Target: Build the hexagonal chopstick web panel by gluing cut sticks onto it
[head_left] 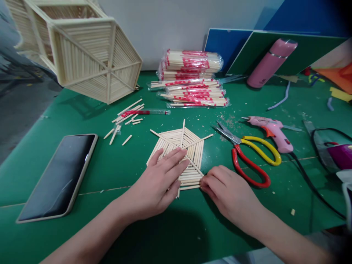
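A flat hexagonal panel of thin wooden sticks point(198, 154) lies on the green table, with spokes crossing at its centre and rows of sticks between them. Across its left and middle part rests my left hand point(162, 176), palm down with fingers stretched out over the sticks. My right hand point(224, 187) is at the panel's lower right corner, its fingertips pinched around a stick end beside the spoke. The fingers hide most of that stick. Scissors point(238, 141) with one red and one yellow handle lie partly open to the right of the panel.
A pink glue gun point(275, 132) with a black cord lies at right. Behind are bagged chopsticks point(192, 88) and a pink bottle point(272, 64). A lantern-like stick structure point(85, 55) stands back left. Loose stick pieces point(129, 113) and a phone point(59, 176) lie at left.
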Demonstrator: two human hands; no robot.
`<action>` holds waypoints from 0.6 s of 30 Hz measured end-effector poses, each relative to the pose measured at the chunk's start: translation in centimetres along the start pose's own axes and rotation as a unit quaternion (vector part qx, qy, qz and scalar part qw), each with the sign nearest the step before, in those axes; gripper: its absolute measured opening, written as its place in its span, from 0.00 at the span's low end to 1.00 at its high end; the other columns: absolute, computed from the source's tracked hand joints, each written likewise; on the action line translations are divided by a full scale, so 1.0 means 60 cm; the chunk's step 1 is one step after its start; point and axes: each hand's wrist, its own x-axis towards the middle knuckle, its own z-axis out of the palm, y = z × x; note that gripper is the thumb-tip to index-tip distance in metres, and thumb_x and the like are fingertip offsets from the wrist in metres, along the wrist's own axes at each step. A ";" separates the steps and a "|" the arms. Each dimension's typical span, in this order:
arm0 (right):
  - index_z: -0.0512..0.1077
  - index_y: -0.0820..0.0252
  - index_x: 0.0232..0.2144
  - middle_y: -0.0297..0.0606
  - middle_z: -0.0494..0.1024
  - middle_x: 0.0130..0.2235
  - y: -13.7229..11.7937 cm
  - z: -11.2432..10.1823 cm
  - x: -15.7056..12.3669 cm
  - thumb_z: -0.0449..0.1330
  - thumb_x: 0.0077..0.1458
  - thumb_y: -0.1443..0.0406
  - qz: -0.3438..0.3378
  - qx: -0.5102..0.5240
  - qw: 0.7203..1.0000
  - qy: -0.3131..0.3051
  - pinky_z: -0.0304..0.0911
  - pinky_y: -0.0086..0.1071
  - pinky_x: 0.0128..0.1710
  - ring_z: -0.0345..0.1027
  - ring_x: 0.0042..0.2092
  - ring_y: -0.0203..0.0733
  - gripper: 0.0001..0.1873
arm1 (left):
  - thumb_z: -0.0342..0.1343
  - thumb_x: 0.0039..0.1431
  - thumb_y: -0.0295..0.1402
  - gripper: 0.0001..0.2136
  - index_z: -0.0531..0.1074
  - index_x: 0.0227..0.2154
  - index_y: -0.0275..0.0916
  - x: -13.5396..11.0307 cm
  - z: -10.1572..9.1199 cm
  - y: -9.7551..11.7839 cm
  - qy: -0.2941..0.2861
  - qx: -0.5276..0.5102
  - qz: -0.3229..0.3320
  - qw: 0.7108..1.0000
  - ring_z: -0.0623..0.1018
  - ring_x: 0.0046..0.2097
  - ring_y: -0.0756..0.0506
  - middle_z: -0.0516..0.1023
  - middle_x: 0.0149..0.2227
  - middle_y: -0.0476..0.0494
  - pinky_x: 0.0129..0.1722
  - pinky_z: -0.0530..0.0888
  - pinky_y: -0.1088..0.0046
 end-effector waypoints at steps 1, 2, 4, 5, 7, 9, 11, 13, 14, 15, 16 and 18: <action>0.67 0.60 0.29 0.36 0.66 0.30 0.001 0.001 0.000 0.47 0.58 0.68 -0.001 -0.002 1.000 -0.003 0.55 0.31 0.30 0.58 0.32 0.38 0.10 | 0.43 0.56 0.25 0.18 0.60 0.51 0.37 -0.001 0.000 0.000 0.023 -0.015 0.001 1.000 0.56 0.59 0.41 0.57 0.58 0.38 0.57 0.49 0.51; 0.67 0.60 0.29 0.36 0.66 0.30 0.002 0.001 0.000 0.48 0.58 0.67 0.000 -0.003 1.000 -0.005 0.56 0.31 0.30 0.58 0.33 0.38 0.09 | 0.44 0.56 0.26 0.16 0.63 0.48 0.37 -0.002 -0.001 0.001 0.048 -0.028 0.002 0.998 0.58 0.58 0.41 0.61 0.56 0.38 0.57 0.49 0.52; 0.66 0.60 0.29 0.36 0.66 0.30 0.003 0.000 -0.002 0.48 0.58 0.68 0.003 -0.001 1.000 -0.007 0.56 0.31 0.31 0.58 0.33 0.38 0.09 | 0.47 0.55 0.27 0.11 0.68 0.41 0.39 -0.001 -0.004 0.007 0.090 -0.043 0.005 0.995 0.62 0.55 0.42 0.67 0.50 0.40 0.56 0.51 0.53; 0.67 0.60 0.29 0.36 0.66 0.30 0.003 -0.001 -0.003 0.48 0.58 0.68 0.006 0.003 1.000 -0.007 0.57 0.31 0.31 0.59 0.33 0.38 0.09 | 0.48 0.55 0.28 0.09 0.69 0.38 0.39 -0.001 -0.007 0.012 0.100 -0.043 0.009 0.994 0.64 0.53 0.42 0.70 0.47 0.41 0.55 0.52 0.54; 0.67 0.60 0.29 0.36 0.66 0.30 0.003 -0.005 -0.005 0.48 0.58 0.69 0.014 0.014 1.000 -0.009 0.57 0.31 0.32 0.59 0.33 0.38 0.09 | 0.49 0.55 0.31 0.08 0.70 0.37 0.39 0.001 -0.010 0.026 0.096 -0.026 0.024 0.995 0.67 0.49 0.42 0.72 0.42 0.42 0.52 0.56 0.56; 0.67 0.60 0.29 0.36 0.66 0.30 0.001 -0.009 -0.006 0.47 0.58 0.69 0.020 0.024 0.999 -0.010 0.58 0.30 0.32 0.59 0.33 0.37 0.09 | 0.49 0.56 0.34 0.08 0.69 0.36 0.39 0.002 -0.008 0.039 0.084 0.015 0.042 0.996 0.67 0.46 0.42 0.73 0.38 0.43 0.48 0.58 0.58; 0.67 0.60 0.29 0.36 0.66 0.30 -0.003 -0.012 -0.004 0.47 0.58 0.69 0.024 0.025 0.999 -0.005 0.58 0.31 0.31 0.59 0.33 0.38 0.10 | 0.48 0.57 0.32 0.07 0.69 0.35 0.39 0.001 0.000 0.048 0.088 0.064 0.049 0.993 0.67 0.44 0.42 0.73 0.35 0.44 0.47 0.57 0.58; 0.67 0.61 0.28 0.37 0.67 0.30 -0.007 -0.015 -0.001 0.46 0.58 0.69 0.025 0.027 0.999 0.003 0.58 0.31 0.31 0.60 0.32 0.38 0.11 | 0.47 0.57 0.28 0.06 0.69 0.33 0.39 -0.002 0.008 0.051 0.090 0.096 0.042 0.990 0.66 0.43 0.43 0.72 0.33 0.45 0.45 0.56 0.58; 0.67 0.61 0.28 0.37 0.67 0.29 -0.009 -0.017 0.000 0.46 0.58 0.69 0.026 0.033 0.999 0.008 0.58 0.30 0.30 0.60 0.32 0.38 0.11 | 0.47 0.57 0.27 0.06 0.69 0.33 0.40 -0.003 0.011 0.052 0.085 0.102 0.037 0.990 0.66 0.42 0.43 0.72 0.33 0.45 0.45 0.56 0.58; 0.67 0.60 0.28 0.37 0.67 0.29 -0.009 -0.020 0.001 0.46 0.58 0.69 0.026 0.044 0.999 0.011 0.59 0.30 0.30 0.60 0.32 0.37 0.11 | 0.46 0.57 0.26 0.07 0.69 0.33 0.40 -0.004 0.013 0.051 0.079 0.100 0.032 0.991 0.66 0.41 0.43 0.72 0.32 0.46 0.44 0.56 0.58; 0.67 0.60 0.29 0.37 0.67 0.30 -0.007 -0.023 0.000 0.47 0.57 0.69 0.027 0.058 0.998 0.018 0.59 0.30 0.31 0.61 0.32 0.37 0.11 | 0.46 0.57 0.26 0.07 0.69 0.32 0.40 -0.004 0.013 0.049 0.078 0.091 0.024 0.993 0.67 0.40 0.43 0.72 0.31 0.46 0.43 0.57 0.58; 0.67 0.59 0.34 0.37 0.68 0.33 0.004 -0.032 -0.006 0.49 0.57 0.67 0.043 0.081 0.995 0.050 0.60 0.30 0.33 0.63 0.34 0.37 0.07 | 0.45 0.58 0.27 0.08 0.69 0.32 0.39 -0.004 0.009 0.044 0.086 0.057 0.004 0.995 0.67 0.36 0.45 0.71 0.30 0.46 0.39 0.58 0.60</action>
